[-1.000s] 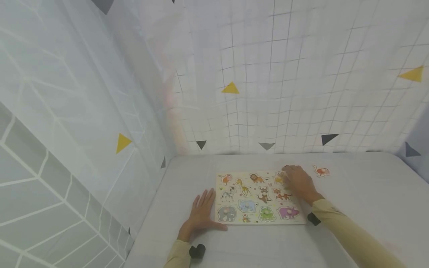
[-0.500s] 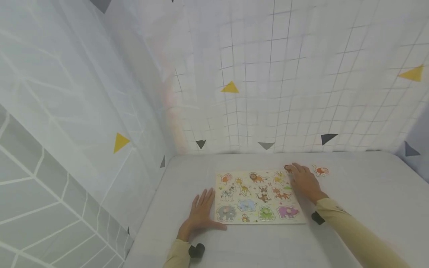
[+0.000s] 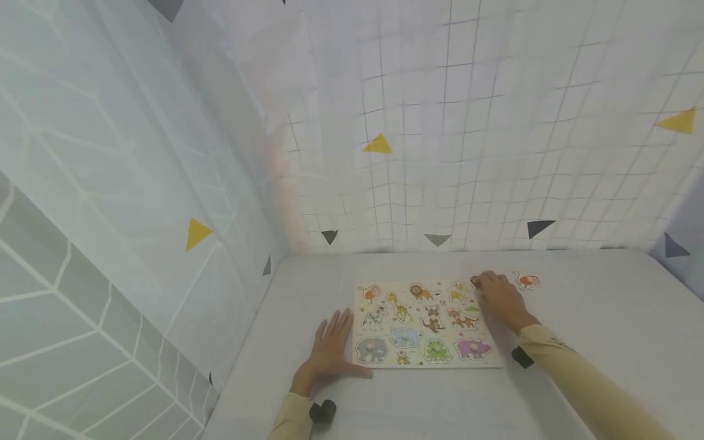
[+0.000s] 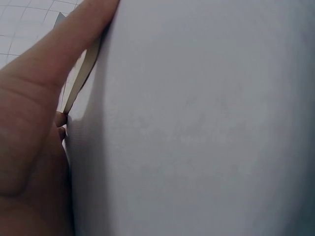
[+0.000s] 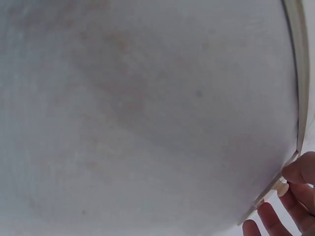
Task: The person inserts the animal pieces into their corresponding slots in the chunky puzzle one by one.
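A wooden animal puzzle board (image 3: 486,362) lies on the table, with several picture pieces and outlines such as a giraffe, a zebra and a frog. My left hand (image 3: 329,348) lies spread along its left edge, thumb at the front corner; in the left wrist view the thumb (image 4: 69,44) overlaps the board's rim (image 4: 83,69). Beyond the board's back right corner, my right hand (image 3: 500,299) pinches a small brown animal puzzle piece (image 3: 475,281), mostly hidden by the fingers. The right wrist view shows its round wooden knob (image 5: 283,189) between thumb and fingers.
An orange monkey puzzle piece (image 3: 528,280) lies on the white table cover (image 3: 429,403) right of my right hand. A patterned white curtain (image 3: 418,183) hangs behind the table, another along the left side. Black devices sit at both wrists.
My right hand has moved back and right off the board's corner, uncovering the yellow animal picture there. The brown piece has shifted slightly right and nearer with it. The left hand stays put.
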`<state>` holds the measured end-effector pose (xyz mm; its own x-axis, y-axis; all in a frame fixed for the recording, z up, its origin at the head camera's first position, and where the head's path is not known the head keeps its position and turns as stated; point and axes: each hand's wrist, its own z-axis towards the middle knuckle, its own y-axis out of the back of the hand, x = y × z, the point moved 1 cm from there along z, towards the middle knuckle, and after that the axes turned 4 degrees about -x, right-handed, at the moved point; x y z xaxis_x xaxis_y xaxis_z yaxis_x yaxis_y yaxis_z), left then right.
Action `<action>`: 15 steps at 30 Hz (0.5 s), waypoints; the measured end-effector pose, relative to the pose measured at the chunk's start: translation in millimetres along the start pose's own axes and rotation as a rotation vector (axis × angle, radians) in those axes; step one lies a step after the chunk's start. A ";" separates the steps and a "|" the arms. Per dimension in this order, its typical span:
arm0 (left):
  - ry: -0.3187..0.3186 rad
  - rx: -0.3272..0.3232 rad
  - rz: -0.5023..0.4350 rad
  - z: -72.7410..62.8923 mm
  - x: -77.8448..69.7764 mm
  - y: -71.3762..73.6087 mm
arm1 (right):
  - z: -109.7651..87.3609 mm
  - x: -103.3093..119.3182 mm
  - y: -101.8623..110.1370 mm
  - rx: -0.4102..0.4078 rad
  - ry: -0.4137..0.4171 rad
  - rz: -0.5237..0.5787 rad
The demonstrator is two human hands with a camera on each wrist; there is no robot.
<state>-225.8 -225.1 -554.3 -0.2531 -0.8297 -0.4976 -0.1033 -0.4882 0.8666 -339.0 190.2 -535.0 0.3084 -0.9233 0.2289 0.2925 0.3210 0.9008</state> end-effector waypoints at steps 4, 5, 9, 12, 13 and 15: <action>0.018 -0.001 0.017 1.5 3.8 -3.4 | -0.2 0.4 0.6 -0.012 0.000 -0.012; 0.023 0.002 0.021 1.8 4.2 -3.9 | -0.3 -0.1 0.5 -0.014 0.001 -0.012; 0.029 0.002 0.020 2.0 4.7 -4.8 | -0.7 -1.4 0.3 -0.019 0.003 0.005; 0.028 -0.003 0.010 1.2 3.6 -4.0 | -0.9 -3.4 -0.7 -0.037 -0.003 0.010; 0.027 -0.004 0.008 0.9 2.9 -3.4 | -0.9 -3.7 -0.9 -0.039 -0.003 -0.004; 0.029 -0.004 0.005 0.3 1.8 -2.6 | -0.7 -4.6 -1.7 -0.041 -0.007 -0.039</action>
<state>-226.3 -225.3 -557.4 -0.2254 -0.8397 -0.4940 -0.0983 -0.4849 0.8690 -340.2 194.0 -537.8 0.2901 -0.9365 0.1968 0.3408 0.2933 0.8932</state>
